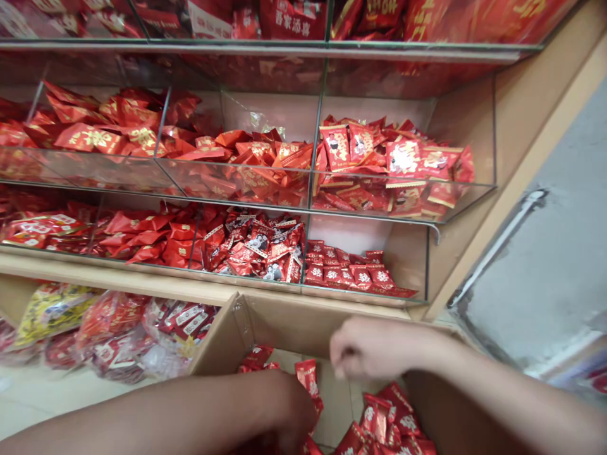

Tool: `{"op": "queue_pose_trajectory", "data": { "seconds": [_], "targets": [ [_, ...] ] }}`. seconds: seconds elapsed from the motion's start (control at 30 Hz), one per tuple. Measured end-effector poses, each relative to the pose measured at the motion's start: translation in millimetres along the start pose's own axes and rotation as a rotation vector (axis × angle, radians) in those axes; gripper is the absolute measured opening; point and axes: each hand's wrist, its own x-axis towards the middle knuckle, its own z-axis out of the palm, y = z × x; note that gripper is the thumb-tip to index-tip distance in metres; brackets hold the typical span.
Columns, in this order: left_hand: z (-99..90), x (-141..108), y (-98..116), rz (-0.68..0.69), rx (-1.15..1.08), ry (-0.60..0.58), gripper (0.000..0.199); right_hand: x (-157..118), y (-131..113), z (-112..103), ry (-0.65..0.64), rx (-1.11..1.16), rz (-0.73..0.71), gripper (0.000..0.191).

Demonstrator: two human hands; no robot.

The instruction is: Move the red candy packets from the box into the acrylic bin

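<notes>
My left hand [294,407] reaches down into an open cardboard box [289,319], among small red candy packets. Its fingers are hidden behind the hand and wrist, so what they hold does not show. One red packet [308,377] stands just beside that hand. Over the right part of the box hangs my right hand [367,347], slightly blurred, its fingers curled in; no packet shows in it. Below it, a pile of red packets [391,420] lies in the box. Similar packets [346,272] sit in the lower right shelf compartment, just above the box.
Glass-divided shelves hold red packets [403,158] in rows above the box. A glass front [370,294] edges the lower compartment. Plastic bags of sweets [114,322] and a yellow bag [54,309] lie at lower left. A grey wall [554,253] is at right.
</notes>
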Motion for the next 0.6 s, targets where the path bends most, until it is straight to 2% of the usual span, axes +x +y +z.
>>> {"op": "queue_pose_trajectory", "data": {
  "seconds": [0.03, 0.07, 0.1, 0.17, 0.27, 0.37, 0.5, 0.6],
  "targets": [
    [-10.5, -8, 7, -0.020, 0.082, -0.106, 0.034, 2, 7, -13, 0.130, -0.016, 0.042, 0.020],
    [-20.7, -15, 13, -0.009, 0.103, -0.108, 0.043, 6, 16, -28, 0.273, -0.064, 0.130, 0.020],
    [-29.7, -21, 18, 0.003, 0.087, -0.099, 0.050, 12, 26, -44, 0.414, -0.162, 0.289, 0.020],
    [-41.9, -29, 25, -0.001, 0.038, -0.052, 0.059, 28, 47, -70, 0.502, -0.252, 0.471, 0.022],
    [-45.9, -31, 26, -0.034, 0.008, -0.042, 0.063, 57, 75, -88, 0.447, -0.307, 0.641, 0.022],
    [-43.1, -29, 23, -0.067, 0.026, -0.074, 0.065, 79, 91, -87, 0.339, -0.329, 0.721, 0.023],
    [-44.8, -31, 24, -0.025, 0.007, -0.080, 0.069, 87, 99, -79, 0.265, -0.357, 0.695, 0.023],
    [-49.3, -34, 26, 0.005, 0.011, -0.103, 0.067, 86, 105, -75, 0.274, -0.376, 0.636, 0.025]
  ]
}}
